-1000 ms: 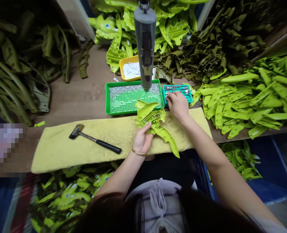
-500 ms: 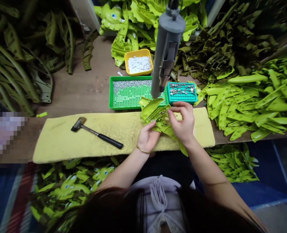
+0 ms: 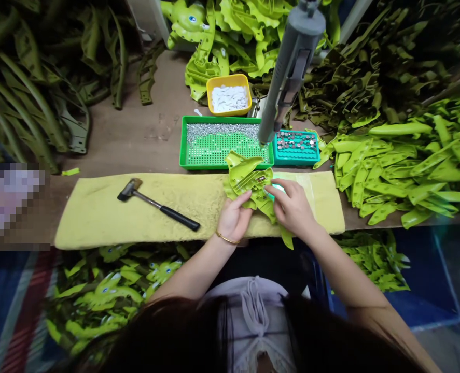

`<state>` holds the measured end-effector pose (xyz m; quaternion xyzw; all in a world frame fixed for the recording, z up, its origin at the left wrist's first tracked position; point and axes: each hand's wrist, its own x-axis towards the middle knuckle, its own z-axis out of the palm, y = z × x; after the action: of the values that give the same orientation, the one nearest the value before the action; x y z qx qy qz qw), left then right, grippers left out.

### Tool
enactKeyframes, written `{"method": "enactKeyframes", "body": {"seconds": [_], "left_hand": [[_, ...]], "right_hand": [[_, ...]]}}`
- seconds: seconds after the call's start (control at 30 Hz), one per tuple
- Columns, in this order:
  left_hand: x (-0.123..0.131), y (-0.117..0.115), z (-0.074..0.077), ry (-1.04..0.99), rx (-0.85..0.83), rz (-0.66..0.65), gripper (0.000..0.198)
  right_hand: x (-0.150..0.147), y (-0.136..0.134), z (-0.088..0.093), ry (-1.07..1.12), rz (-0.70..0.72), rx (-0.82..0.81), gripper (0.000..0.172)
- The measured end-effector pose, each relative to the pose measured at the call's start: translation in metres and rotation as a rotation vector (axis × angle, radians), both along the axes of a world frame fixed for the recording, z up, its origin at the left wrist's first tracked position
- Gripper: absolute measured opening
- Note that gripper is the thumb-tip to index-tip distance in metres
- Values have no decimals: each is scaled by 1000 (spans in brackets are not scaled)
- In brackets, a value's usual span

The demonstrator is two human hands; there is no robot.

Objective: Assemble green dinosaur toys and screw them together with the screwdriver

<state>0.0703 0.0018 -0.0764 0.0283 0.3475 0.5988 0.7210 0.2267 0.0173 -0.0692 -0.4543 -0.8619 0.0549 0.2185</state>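
Observation:
My left hand (image 3: 235,217) is closed around a lime-green plastic toy shell half (image 3: 246,173), thumb on its ribbed inside. The shell is tilted, hollow side up, above the yellow pad. A small shiny metal part (image 3: 261,179) sits in the shell's middle. My right hand (image 3: 294,207) is at the shell's right side, fingers bent together by its edge. A bright cyan-green light (image 3: 275,192) glows between those fingers; what they pinch, if anything, is hidden. Just above the shell hangs a grey electric screwdriver (image 3: 288,77), its tip pointing down, touched by neither hand.
A hammer (image 3: 159,207) lies on the yellow pad (image 3: 93,212). Behind are a green tray (image 3: 183,150) of screws, a teal tray (image 3: 296,160) with small round metal discs and a yellow tub (image 3: 230,111) of white pieces. Green parts (image 3: 401,160) pile up on the right.
A cyan-green light has come on at my right fingers. My right hand has lowered slightly against the shell. The view has shifted a little, and the hanging screwdriver appears further right and tilted.

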Motion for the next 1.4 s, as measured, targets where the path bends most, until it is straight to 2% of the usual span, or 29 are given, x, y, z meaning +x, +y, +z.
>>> {"method": "enactKeyframes", "body": {"seconds": [0.23,0.37,0.43,0.5,0.57,0.67,0.7,0.77,0.83,0.9,0.93,0.97,1.03,1.07,1.13,1.23,1.3,1.37,1.4], "left_hand": [[-4,-5,4,153,42,-57,36],[-20,-7,9,335,69,-95,41],[-29,-5,10,445,85,-172,42],[-33,2,8,543,103,-311,42],[-30,17,7,663,134,-457,42],[-24,47,9,916,271,-630,41],[-26,54,11,989,351,-658,39],[-39,55,13,1169,515,-580,31],[-66,36,10,1484,535,-369,26],[-103,2,1,1897,316,-195,27],[-125,-17,-5,2035,198,-196,28],[-147,-33,-10,2106,169,-263,28],[-194,-54,-18,2153,286,-445,32],[-217,-56,-19,2168,331,-485,32],[-261,-42,-17,2232,265,-424,29],[-316,9,-10,2313,-113,-119,32],[-340,46,-10,2254,-489,100,33],[-352,71,-15,2208,-621,203,35],[-355,78,-18,2196,-630,234,34]], "right_hand": [[5,2,-6,-34,23,7,20],[3,-5,1,152,84,-12,14],[2,-9,5,312,58,-73,11],[2,-14,8,433,19,-170,19],[3,-16,9,451,25,-273,27],[5,-18,5,398,67,-335,17],[5,-18,3,392,61,-328,13],[4,-19,-1,400,33,-292,10],[1,-20,-4,440,4,-281,9],[-3,-21,-8,511,-27,-320,9],[-5,-22,-10,548,-48,-358,10],[-7,-23,-12,584,-77,-399,12],[-10,-23,-15,660,-165,-462,14],[-11,-23,-17,687,-218,-490,16],[-12,-22,-19,691,-299,-536,23],[-12,-21,-19,609,-335,-553,32],[-12,-21,-18,581,-351,-539,34],[-12,-22,-18,578,-358,-531,37],[-12,-22,-19,578,-351,-525,37]]}}
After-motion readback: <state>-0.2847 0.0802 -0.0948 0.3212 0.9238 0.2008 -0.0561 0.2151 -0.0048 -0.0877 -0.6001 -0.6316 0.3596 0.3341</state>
